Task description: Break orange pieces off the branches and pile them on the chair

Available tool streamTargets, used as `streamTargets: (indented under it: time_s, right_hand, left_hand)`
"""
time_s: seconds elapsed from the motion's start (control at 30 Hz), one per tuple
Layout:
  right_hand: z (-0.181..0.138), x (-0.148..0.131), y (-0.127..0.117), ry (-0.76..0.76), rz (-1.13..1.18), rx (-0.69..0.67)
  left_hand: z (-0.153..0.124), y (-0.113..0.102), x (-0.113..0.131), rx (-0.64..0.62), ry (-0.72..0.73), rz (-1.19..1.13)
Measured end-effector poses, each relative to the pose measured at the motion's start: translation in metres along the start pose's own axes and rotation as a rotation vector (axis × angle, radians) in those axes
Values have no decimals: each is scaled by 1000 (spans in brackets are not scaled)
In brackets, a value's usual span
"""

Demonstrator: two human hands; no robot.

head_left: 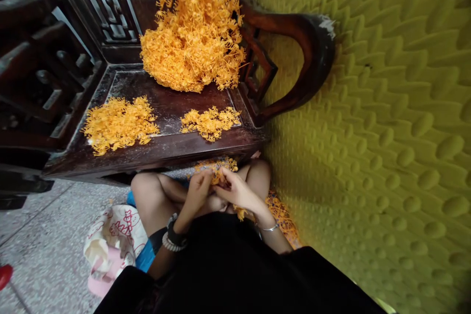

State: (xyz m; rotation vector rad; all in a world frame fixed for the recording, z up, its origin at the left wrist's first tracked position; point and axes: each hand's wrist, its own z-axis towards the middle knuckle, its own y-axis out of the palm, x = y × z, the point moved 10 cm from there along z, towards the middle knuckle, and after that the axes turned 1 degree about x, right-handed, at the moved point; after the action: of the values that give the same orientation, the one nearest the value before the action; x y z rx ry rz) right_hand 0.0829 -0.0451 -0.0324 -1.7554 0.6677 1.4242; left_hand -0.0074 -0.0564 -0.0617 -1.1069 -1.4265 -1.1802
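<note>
My left hand [200,187] is above my crossed legs, its fingers closed in a pinch. Close beside it, my right hand [237,189] has thumb and fingers bent toward the left one. Whatever lies between the fingertips is too small to make out. Just beyond the hands are loose orange pieces [230,162], thin and spidery like artificial flower parts. On the wooden chair seat [165,144] before me, a tall heap of these orange pieces [195,49] rises at the back. A flat pile [119,125] sits at front left, and a smaller pile [210,122] at front right.
A yellow-green embossed wall [368,132] stands close on my right, with the chair's curved armrest [320,54] against it. More orange strands [281,213] lie at its foot. A white printed cloth bag [123,230] rests on the speckled floor [47,235] at left.
</note>
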Motion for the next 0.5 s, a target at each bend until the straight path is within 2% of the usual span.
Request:
streamTargets:
  time_s: [0.1,0.17,0.23,0.37,0.5]
  right_hand:
    - [-4,1,12,48,456,-136]
    - [-1,6,14,91,723,-92]
    - [6,15,13,101,945,4]
    - [22,25,0,-5,1195,195]
    - [26,17,-6,-97,1344,156]
  left_hand:
    - [-4,5,-12,-30,-193,-389]
    - [-7,13,-10,-59,-251,-570]
    - [-9,16,-7,-28,-273,-713]
    - [-5,16,0,47,-219,-903]
    - [-2,9,2,51,-203,-986]
